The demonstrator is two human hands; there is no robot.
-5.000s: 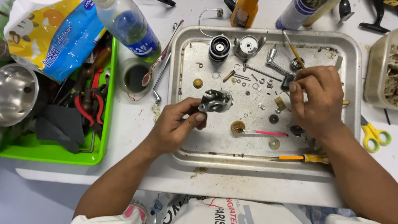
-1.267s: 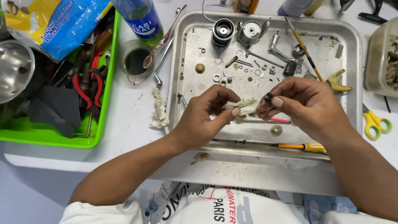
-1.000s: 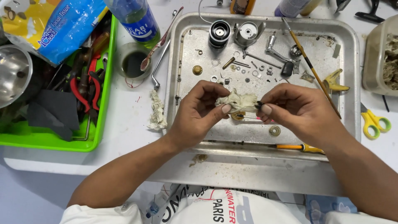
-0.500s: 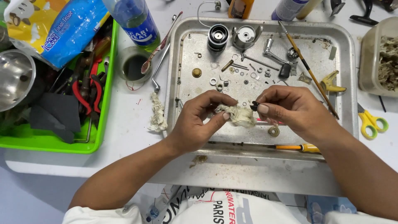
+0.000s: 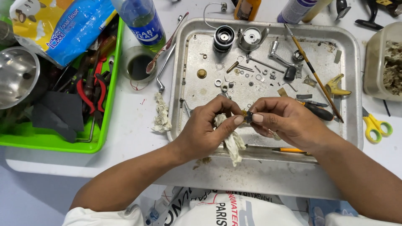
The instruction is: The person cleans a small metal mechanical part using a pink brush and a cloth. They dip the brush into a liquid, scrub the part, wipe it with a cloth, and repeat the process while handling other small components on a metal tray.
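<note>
White counter (image 5: 138,125), metal tray (image 5: 354,125) of small parts.
Left hand (image 5: 205,129) pinches a crumpled tissue (image 5: 230,140); right hand (image 5: 289,121) fingers grip a small dark part (image 5: 248,117).

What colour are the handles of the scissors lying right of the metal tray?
Yellow handles on the scissors, seen in the head view, beside the tray.

A blue-and-yellow tissue pack (image 5: 63,29) lies top left beside a blue-labelled bottle (image 5: 142,21).
</note>
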